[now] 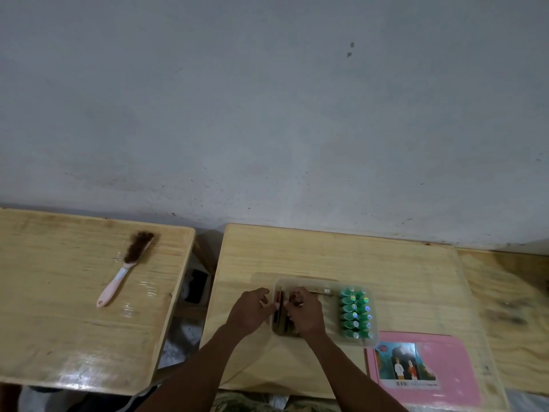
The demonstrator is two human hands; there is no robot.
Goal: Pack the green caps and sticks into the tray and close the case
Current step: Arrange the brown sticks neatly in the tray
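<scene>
A clear plastic tray (375, 340) sits on the middle wooden table. Two rows of green caps (355, 313) fill its right side. Dark sticks (279, 315) lie bunched along its left side. My left hand (249, 312) rests at the tray's left edge with its fingertips touching the sticks. My right hand (303, 312) is curled over the sticks inside the tray and pinches some of them; it hides most of the bundle. A pink case lid (445, 367) with a picture label lies flat to the tray's lower right.
A pink-handled brush (126, 267) with brown bristles lies on the left table. A gap with dark objects below separates the left and middle tables. A third wooden surface (511, 307) adjoins on the right. A grey wall stands behind.
</scene>
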